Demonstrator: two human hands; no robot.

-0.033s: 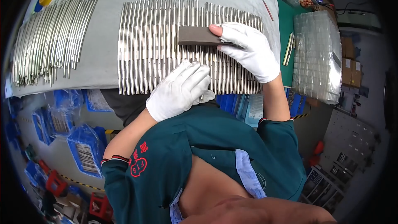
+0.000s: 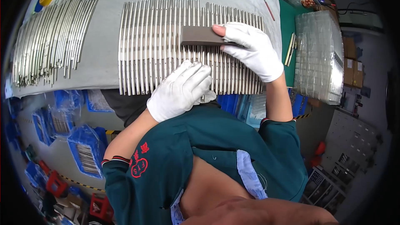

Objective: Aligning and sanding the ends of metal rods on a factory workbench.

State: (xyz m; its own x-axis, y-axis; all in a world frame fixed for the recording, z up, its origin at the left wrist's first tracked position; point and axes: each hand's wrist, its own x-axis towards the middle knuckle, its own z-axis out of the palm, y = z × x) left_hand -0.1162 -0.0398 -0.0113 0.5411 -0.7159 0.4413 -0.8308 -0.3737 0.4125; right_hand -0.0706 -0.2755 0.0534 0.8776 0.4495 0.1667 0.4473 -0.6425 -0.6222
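Note:
Rows of slim silver metal rods point(image 2: 152, 46) lie side by side on a grey-white covered table, pointing away from me. My right hand point(image 2: 252, 50), in a white glove with bare thumb and fingertip showing, is closed on the right end of a dark grey-brown rectangular block point(image 2: 202, 36). That block lies crosswise over the rods, apparently touching them. Nearer to me, my white-gloved left hand point(image 2: 181, 89) is curled over the near ends of the middle rods, its thumb at the table's front edge. One rod end shows beside that thumb; the fingers hide the rest.
Another bunch of metal rods point(image 2: 56, 37) lies at the left. A thin red-handled tool point(image 2: 266, 5) is at the far right, with short metal pieces point(image 2: 290, 50) on a green mat and stacked clear plastic trays point(image 2: 318, 56) beyond. Blue bins point(image 2: 85, 152) stand below the table.
The block and my right hand have shifted very slightly to the right. My left hand has stayed in place.

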